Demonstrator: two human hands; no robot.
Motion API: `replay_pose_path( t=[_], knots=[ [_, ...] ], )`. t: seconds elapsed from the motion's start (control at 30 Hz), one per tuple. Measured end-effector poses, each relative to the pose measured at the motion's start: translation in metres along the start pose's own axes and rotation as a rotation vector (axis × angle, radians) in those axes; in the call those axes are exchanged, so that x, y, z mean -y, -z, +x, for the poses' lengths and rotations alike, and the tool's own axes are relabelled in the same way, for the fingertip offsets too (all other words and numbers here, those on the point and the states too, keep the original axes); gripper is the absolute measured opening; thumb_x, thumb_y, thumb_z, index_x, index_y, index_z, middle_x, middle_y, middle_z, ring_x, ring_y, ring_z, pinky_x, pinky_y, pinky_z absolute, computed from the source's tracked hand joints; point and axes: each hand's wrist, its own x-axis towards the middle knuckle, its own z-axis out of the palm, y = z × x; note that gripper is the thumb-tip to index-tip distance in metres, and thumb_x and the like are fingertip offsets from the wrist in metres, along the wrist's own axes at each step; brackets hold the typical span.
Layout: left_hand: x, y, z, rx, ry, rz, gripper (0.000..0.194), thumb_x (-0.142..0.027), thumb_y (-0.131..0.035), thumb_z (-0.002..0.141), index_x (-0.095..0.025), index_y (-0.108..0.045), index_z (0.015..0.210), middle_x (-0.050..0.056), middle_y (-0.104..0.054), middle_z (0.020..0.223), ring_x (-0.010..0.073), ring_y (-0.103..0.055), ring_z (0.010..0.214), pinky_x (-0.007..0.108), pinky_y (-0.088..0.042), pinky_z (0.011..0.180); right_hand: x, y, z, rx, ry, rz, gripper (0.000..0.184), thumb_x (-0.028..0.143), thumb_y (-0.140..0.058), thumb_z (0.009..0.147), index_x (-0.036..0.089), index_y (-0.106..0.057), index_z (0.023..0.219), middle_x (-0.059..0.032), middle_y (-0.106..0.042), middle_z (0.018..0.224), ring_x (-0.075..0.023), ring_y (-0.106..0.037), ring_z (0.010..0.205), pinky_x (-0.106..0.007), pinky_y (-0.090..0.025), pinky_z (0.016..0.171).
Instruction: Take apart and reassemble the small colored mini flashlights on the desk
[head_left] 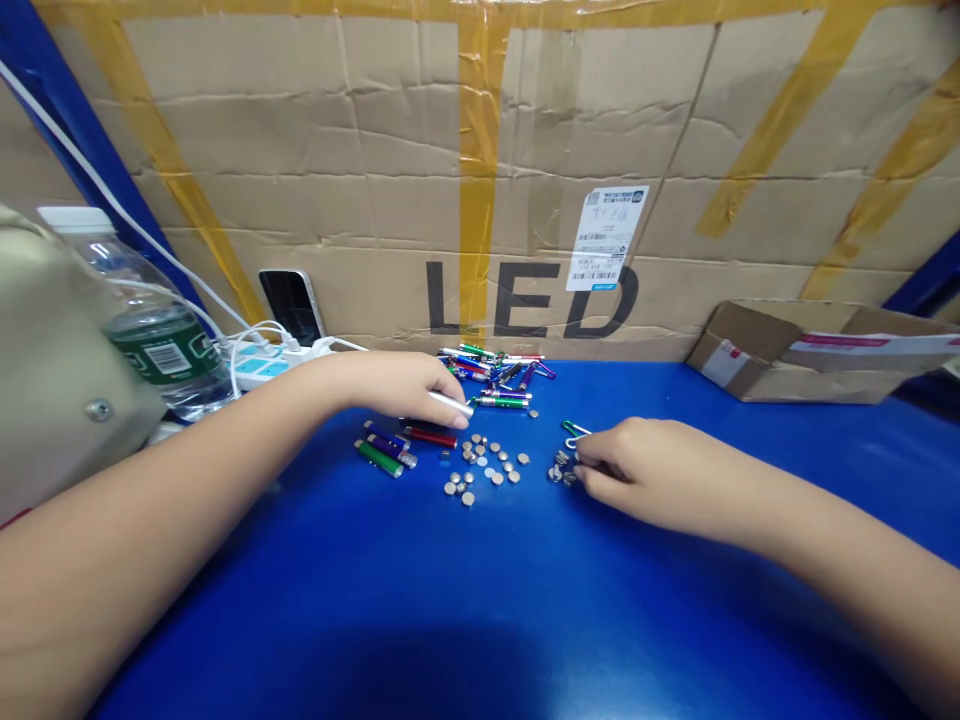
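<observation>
My left hand (409,385) is closed around a silver tube (452,404), a small flashlight body, held just above the blue table (480,580). Below it lie green, purple and red tubes (390,452). Several silver button cells (484,465) are scattered in front of it. My right hand (637,462) rests on the table with fingers curled, its fingertips pinched on a small cluster of button cells (561,470). A green clip (574,429) lies right behind those fingertips. A pile of coloured flashlight tubes (495,375) lies at the back.
A taped cardboard wall marked LED (525,180) closes the back. At left stand a water bottle (154,330), a white power strip (262,365) with cables and a phone (292,305) leaning on the cardboard. An open cardboard box (795,365) sits at the back right.
</observation>
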Motion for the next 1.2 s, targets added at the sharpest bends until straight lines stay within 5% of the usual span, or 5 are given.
replay_pose_path(
  t=[0.33,0.53,0.7,1.03,1.2],
  knots=[
    [0.029,-0.003,0.002,-0.051,0.209,-0.047,0.047,-0.059,-0.047,0.080,-0.019,-0.070,0.087,0.003,-0.069,0.084,0.0147,-0.058,0.070,0.024,-0.037,0.065,-0.002,-0.003,0.001,-0.109,-0.026,0.026,0.033,0.043,-0.042,0.089,0.020,-0.054,0.068,-0.0018,-0.057,0.059,-0.0125,-0.048,0.048,-0.025,-0.023,0.045],
    [0.044,-0.017,0.022,-0.418,0.111,0.127,0.030,-0.038,-0.048,0.085,-0.018,-0.067,0.097,0.008,-0.066,0.101,0.0186,-0.057,0.088,0.027,-0.038,0.078,0.000,-0.003,0.002,-0.108,-0.014,0.050,0.033,0.044,-0.042,0.089,0.021,-0.054,0.071,-0.0020,-0.059,0.062,-0.0130,-0.050,0.049,-0.024,-0.024,0.045],
    [0.050,-0.032,0.031,-0.390,0.100,0.161,0.033,-0.039,-0.050,0.084,-0.017,-0.065,0.104,0.009,-0.063,0.102,0.0197,-0.056,0.088,0.028,-0.039,0.077,0.004,-0.002,0.001,-0.084,0.010,0.075,0.027,0.041,-0.043,0.089,0.022,-0.057,0.076,-0.0023,-0.063,0.068,-0.0145,-0.054,0.055,-0.024,-0.028,0.048],
    [-0.010,-0.021,0.018,-0.453,-0.066,-0.311,0.031,-0.040,-0.045,0.088,-0.017,-0.055,0.107,0.003,-0.062,0.095,0.0142,-0.054,0.083,0.027,-0.042,0.075,0.002,-0.010,0.006,-0.535,0.075,0.223,0.040,0.041,-0.050,0.087,0.019,-0.049,0.120,-0.0117,-0.061,0.114,-0.0231,-0.061,0.096,-0.035,-0.048,0.078],
    [-0.051,-0.029,0.014,-0.458,-0.211,-0.391,0.026,-0.033,-0.039,0.092,-0.020,-0.055,0.108,0.001,-0.060,0.103,0.0143,-0.055,0.091,0.027,-0.042,0.082,0.007,-0.010,0.006,-0.549,0.112,0.320,0.043,0.043,-0.056,0.084,0.019,-0.050,0.120,-0.0117,-0.062,0.110,-0.0242,-0.060,0.095,-0.037,-0.049,0.077]
  ],
)
